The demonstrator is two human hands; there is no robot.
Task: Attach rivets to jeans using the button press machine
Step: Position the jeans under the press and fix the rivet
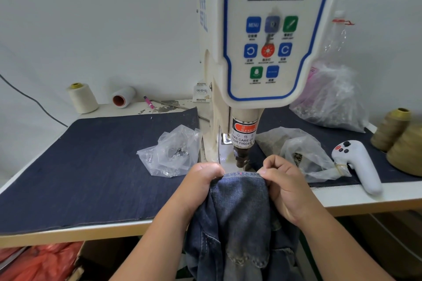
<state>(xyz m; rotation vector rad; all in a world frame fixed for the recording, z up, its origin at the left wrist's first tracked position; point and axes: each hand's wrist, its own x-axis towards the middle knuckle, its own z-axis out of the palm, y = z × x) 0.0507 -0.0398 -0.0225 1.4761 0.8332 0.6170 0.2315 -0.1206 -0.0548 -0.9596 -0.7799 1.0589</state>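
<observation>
The dark blue jeans [239, 207] hang over the table's front edge, their top edge pulled up just in front of the press. My left hand [201, 180] grips the left side of that edge with curled fingers. My right hand [283, 180] pinches the right side. The white button press machine [267, 41] stands directly behind, its punch head [242, 157] just above and beyond the fabric edge. A clear bag of silver rivets [171, 153] lies to the left of the press. Another clear bag with dark rivets [301, 155] lies to the right.
A dark denim mat [91, 166] covers the table. A white handheld controller [358, 164] lies at the right front. Thread cones stand at the back left [82, 98] and far right [397, 134]. A large plastic bag [331, 98] sits at the back right. A red bag [38, 262] lies under the table.
</observation>
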